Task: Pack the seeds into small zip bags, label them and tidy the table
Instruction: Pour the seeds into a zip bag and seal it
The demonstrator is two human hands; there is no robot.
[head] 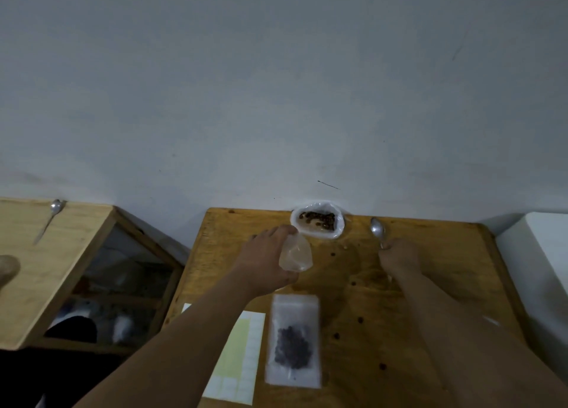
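A white bag of brown seeds [318, 223] stands open at the far edge of the wooden table [353, 284], against the wall. My left hand [264, 260] holds a small clear zip bag [296, 254] just in front of it. Over to the right, my right hand [399, 257] grips the handle of a metal spoon [378, 230] whose bowl points away from me. A filled zip bag with dark seeds [293, 340] lies flat near me. Beside it, partly under my left forearm, lies a sheet of labels [242, 352].
Several loose seeds are scattered on the table [359, 320]. A wooden cabinet [46, 254] stands to the left with a second spoon [50, 218] on top. A white block [541, 269] sits at the right edge.
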